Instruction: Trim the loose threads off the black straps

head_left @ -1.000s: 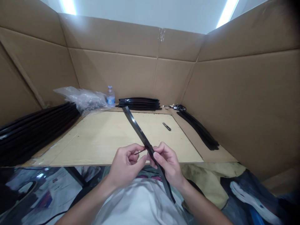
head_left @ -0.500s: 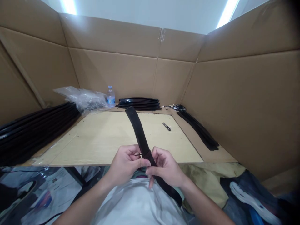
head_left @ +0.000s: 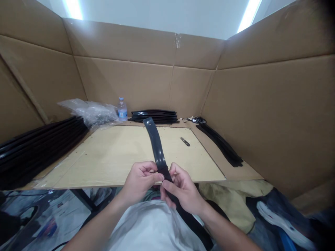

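A long black strip (head_left: 156, 144) slants up from my lap over the table's front edge. Its upper part is smooth and shiny with a small hole near the tip; from my fingers down it looks matte, with a fold or band at the change. My left hand (head_left: 142, 181) pinches the strip's left side, and a small dark thing sticks out between its fingers, too small to make out. My right hand (head_left: 181, 188) grips the strip from the right, just below the band, fingers curled behind it. Small snips (head_left: 185, 141) lie on the pale board (head_left: 112, 153).
Black strips are piled at the left (head_left: 44, 146), stacked at the back (head_left: 154, 116) and laid at the right (head_left: 221, 144). A plastic bag (head_left: 95, 113) and a water bottle (head_left: 122, 109) stand back left. Cardboard walls (head_left: 125, 76) surround the table.
The strip has turned over, so its upper part now shows a shiny face instead of the matte one. Both hands still hold it at nearly the same place. The view has shifted slightly.
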### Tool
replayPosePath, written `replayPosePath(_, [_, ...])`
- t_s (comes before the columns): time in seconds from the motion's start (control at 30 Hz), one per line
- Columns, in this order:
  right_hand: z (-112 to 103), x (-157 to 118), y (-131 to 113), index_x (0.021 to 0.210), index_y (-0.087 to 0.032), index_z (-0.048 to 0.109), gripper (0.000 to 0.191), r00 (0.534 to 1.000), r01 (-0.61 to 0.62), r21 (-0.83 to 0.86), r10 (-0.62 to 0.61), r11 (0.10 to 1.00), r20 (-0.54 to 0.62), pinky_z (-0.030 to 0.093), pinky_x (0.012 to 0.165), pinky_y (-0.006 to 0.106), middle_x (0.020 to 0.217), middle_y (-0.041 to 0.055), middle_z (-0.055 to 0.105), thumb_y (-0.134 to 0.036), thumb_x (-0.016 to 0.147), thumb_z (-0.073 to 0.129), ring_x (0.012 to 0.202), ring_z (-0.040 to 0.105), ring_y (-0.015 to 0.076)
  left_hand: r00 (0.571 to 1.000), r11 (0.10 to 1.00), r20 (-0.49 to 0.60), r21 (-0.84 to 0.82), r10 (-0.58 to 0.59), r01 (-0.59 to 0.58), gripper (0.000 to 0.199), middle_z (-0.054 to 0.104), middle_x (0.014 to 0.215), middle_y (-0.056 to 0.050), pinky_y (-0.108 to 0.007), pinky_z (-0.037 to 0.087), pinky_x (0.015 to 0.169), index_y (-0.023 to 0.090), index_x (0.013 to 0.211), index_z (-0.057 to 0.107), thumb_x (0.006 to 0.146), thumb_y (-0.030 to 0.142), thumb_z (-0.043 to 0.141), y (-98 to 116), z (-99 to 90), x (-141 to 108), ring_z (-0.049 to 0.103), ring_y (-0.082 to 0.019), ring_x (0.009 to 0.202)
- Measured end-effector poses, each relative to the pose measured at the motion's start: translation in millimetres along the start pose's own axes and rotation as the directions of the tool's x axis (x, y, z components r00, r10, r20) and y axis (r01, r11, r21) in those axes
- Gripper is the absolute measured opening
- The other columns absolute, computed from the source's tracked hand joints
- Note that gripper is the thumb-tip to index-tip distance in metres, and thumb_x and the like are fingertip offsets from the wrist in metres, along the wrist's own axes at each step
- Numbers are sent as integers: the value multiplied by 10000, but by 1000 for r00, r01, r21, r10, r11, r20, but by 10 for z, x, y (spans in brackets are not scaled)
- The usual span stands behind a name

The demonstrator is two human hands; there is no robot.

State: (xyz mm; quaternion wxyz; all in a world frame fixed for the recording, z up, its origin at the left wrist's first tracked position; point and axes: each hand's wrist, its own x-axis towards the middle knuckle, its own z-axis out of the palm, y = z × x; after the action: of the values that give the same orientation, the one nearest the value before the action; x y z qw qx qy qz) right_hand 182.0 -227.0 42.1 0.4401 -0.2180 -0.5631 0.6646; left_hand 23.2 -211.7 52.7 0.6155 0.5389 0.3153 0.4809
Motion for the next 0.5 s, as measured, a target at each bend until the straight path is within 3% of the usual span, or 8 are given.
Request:
replayPosePath(0.1, [-5, 21, 1, 786, -210, 343, 275, 996, 48, -52, -51, 998, -69, 365, 415, 168, 674, -16, 628, -344, 845, 575, 453, 510, 62, 995, 999, -92, 40, 27, -23, 261, 346, 430, 79, -154, 180, 358, 128, 609, 546, 688, 308, 718, -27, -26, 39, 269, -19, 349])
replayPosePath(0.2, [-18, 61, 20, 788, -196, 400, 246, 994, 58, -39, -61, 998, -91, 385, 477, 198, 741, 7, 629, -364, 844, 571, 518, 524, 73, 985, 998, -170, 57, 36, -26, 304, 268, 424, 93, -165, 117, 371, 138, 594, 505, 701, 344, 702, -72, -68, 99, 200, -21, 366])
replayPosePath(0.37, [-52, 142, 110, 806, -180, 494, 225, 975, 68, -4, -67, 998, -212, 399, 503, 207, 737, 7, 621, -385, 822, 587, 546, 513, 78, 960, 992, -271, 116, 73, -43, 308, 327, 430, 83, -169, 138, 389, 137, 610, 517, 684, 362, 714, -198, -176, 221, 239, -30, 379])
replayPosePath(0.5, [-123, 188, 213, 935, -176, 544, 284, 950, 25, 19, -18, 999, -311, 422, 482, 190, 709, -13, 597, -349, 752, 676, 553, 516, 77, 964, 997, -264, 75, 23, -4, 318, 427, 472, 59, -167, 209, 397, 126, 641, 541, 655, 381, 730, -301, -229, 307, 335, -44, 402])
